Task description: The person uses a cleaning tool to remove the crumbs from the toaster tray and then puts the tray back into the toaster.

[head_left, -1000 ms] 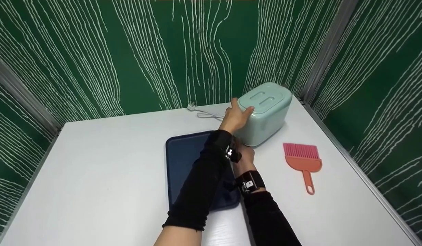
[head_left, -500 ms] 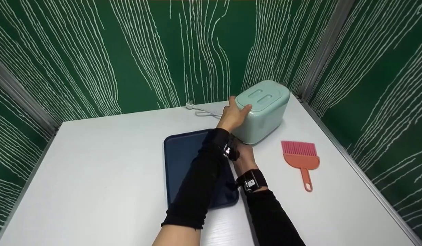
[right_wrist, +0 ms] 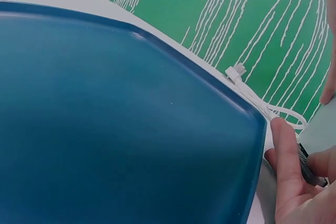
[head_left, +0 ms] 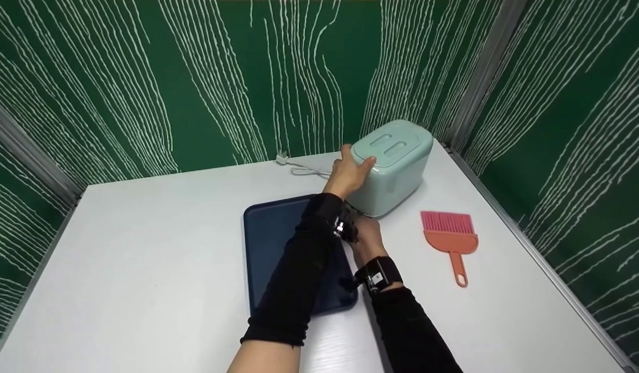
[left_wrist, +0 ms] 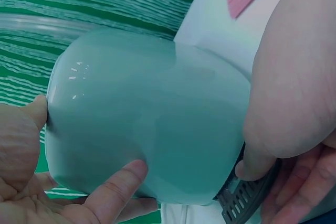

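Note:
A mint-green toaster [head_left: 397,171] stands at the back right of the white table. My left hand [head_left: 348,173] grips its near end at the top, the thumb over the upper edge and a finger flat on the smooth end face. Low at that same end, my right hand [head_left: 367,233] pinches a dark slotted crumb tray [left_wrist: 247,200] between thumb and fingers. The crumb tray sticks out at the toaster's base, its inner part hidden. My left wrist and its camera cover part of the right hand in the head view.
A dark blue rectangular tray [head_left: 270,248] lies under my forearms, left of the toaster. On the right lies an orange brush [head_left: 451,241] with pink bristles. A white power cord with its plug [head_left: 283,158] rests near the back edge, before a green wall with white lines.
The head view has shifted slightly, so the whole scene sits a little further left. Both hands keep their hold, with hardly any movement against the toaster.

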`<state>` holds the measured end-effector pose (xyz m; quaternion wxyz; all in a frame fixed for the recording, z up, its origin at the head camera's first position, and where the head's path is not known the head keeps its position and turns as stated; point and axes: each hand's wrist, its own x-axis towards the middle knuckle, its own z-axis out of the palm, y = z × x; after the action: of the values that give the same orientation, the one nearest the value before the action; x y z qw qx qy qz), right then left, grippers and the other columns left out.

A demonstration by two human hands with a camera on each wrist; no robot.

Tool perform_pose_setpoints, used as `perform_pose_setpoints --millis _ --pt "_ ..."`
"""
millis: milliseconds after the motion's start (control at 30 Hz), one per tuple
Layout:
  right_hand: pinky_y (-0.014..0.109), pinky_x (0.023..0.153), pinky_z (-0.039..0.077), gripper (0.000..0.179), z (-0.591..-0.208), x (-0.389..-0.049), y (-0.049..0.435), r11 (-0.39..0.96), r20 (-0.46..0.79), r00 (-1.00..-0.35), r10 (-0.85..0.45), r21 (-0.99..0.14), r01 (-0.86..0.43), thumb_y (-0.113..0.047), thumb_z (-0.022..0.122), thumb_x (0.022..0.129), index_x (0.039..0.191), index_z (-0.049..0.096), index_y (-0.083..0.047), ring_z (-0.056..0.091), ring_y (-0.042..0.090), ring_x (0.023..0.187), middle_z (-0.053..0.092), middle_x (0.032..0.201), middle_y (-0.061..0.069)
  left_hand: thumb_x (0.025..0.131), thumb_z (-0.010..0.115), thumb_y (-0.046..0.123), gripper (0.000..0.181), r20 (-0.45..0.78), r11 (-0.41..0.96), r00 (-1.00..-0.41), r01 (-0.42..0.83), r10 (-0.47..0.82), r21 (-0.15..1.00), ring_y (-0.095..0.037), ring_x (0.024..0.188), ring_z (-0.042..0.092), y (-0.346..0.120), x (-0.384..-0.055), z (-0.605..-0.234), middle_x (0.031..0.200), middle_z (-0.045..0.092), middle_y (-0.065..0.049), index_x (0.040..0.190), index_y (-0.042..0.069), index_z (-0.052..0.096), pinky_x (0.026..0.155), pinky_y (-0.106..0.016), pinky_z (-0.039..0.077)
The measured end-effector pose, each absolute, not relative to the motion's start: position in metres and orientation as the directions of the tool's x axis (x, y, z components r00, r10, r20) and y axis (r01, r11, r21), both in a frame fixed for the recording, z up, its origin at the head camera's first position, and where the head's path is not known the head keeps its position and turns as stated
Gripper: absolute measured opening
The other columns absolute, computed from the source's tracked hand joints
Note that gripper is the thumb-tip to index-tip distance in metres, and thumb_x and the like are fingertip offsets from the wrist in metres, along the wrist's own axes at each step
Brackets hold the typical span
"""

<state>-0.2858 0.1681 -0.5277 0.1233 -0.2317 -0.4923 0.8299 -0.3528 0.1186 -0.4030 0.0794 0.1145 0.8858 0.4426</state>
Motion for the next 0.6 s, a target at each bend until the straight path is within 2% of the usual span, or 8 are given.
perform_pose_setpoints --millis 100,167,200,300,367,433,500,600 --pt "0.020 0.045 0.040 0.016 -0.5293 -0.2875 0.1693 -0.469 -0.249 -0.863 0.440 -0.883 0.016 0.006 0.061 0.097 0.086 0.053 -0.002 0.041 0.007 0.047 0.045 0.064 -0.005 0.111 0.055 0.048 0.077 -0.039 0.584 -0.961 0.133 0.273 0.801 -0.034 0.151 0.050 0.1182 -0.3529 -0.4033 0.163 0.047 -0.026 0.169 0.013 0.019 0.123 -0.045 0.045" --pt "0.020 0.048 0.042 0.009 -0.5294 -0.2883 0.1696 -0.453 -0.257 -0.857 0.447 -0.891 0.031 0.005 0.062 0.096 0.092 0.056 0.001 0.045 0.008 0.053 0.050 0.071 -0.004 0.112 0.055 0.049 0.077 -0.038 0.583 -0.960 0.136 0.276 0.801 -0.035 0.151 0.050 0.1178 -0.3532 -0.4038 0.162 0.048 -0.026 0.169 0.013 0.019 0.123 -0.046 0.046" --pt "0.021 0.052 0.044 0.006 -0.5291 -0.2886 0.1695 -0.445 -0.263 -0.854 0.449 -0.895 0.042 0.003 0.064 0.097 0.099 0.059 0.002 0.048 0.009 0.059 0.053 0.078 -0.003 0.112 0.055 0.049 0.077 -0.037 0.583 -0.960 0.136 0.276 0.801 -0.034 0.151 0.051 0.1178 -0.3534 -0.4041 0.162 0.048 -0.026 0.169 0.013 0.019 0.123 -0.046 0.046" --pt "0.021 0.067 0.048 0.028 -0.5270 -0.2889 0.1688 -0.409 -0.277 -0.849 0.450 -0.909 0.080 -0.004 0.068 0.098 0.125 0.062 0.002 0.055 0.012 0.086 0.062 0.107 0.001 0.112 0.054 0.049 0.077 -0.037 0.579 -0.959 0.139 0.281 0.803 -0.034 0.151 0.051 0.1177 -0.3542 -0.4049 0.162 0.048 -0.026 0.170 0.013 0.019 0.123 -0.045 0.046" --pt "0.022 0.079 0.049 0.043 -0.5253 -0.2899 0.1682 -0.398 -0.270 -0.856 0.441 -0.914 0.083 -0.007 0.068 0.099 0.140 0.058 0.000 0.054 0.014 0.105 0.060 0.130 0.006 0.112 0.054 0.049 0.076 -0.039 0.575 -0.957 0.140 0.287 0.806 -0.034 0.151 0.051 0.1172 -0.3543 -0.4047 0.162 0.047 -0.026 0.170 0.014 0.019 0.123 -0.044 0.046" --pt "0.023 0.090 0.049 0.047 -0.5235 -0.2915 0.1678 -0.390 -0.267 -0.857 0.441 -0.917 0.085 -0.007 0.069 0.100 0.145 0.055 -0.002 0.051 0.016 0.117 0.056 0.141 0.009 0.112 0.054 0.049 0.075 -0.040 0.570 -0.955 0.141 0.292 0.809 -0.033 0.151 0.050 0.1166 -0.3542 -0.4043 0.162 0.047 -0.026 0.170 0.014 0.019 0.123 -0.044 0.046" --pt "0.024 0.095 0.048 0.048 -0.5223 -0.2931 0.1680 -0.396 -0.272 -0.854 0.443 -0.914 0.085 -0.006 0.069 0.100 0.145 0.054 -0.002 0.051 0.017 0.121 0.055 0.143 0.010 0.112 0.053 0.048 0.075 -0.042 0.567 -0.954 0.141 0.297 0.812 -0.033 0.151 0.050 0.1161 -0.3537 -0.4032 0.162 0.047 -0.026 0.169 0.014 0.019 0.122 -0.044 0.045" --pt "0.023 0.092 0.049 0.045 -0.5216 -0.2951 0.1692 -0.421 -0.293 -0.843 0.450 -0.903 0.089 -0.004 0.069 0.099 0.142 0.056 -0.005 0.052 0.014 0.114 0.057 0.133 0.004 0.112 0.053 0.048 0.075 -0.045 0.572 -0.955 0.139 0.294 0.808 -0.033 0.151 0.050 0.1165 -0.3532 -0.4023 0.162 0.047 -0.026 0.169 0.014 0.019 0.122 -0.044 0.046"
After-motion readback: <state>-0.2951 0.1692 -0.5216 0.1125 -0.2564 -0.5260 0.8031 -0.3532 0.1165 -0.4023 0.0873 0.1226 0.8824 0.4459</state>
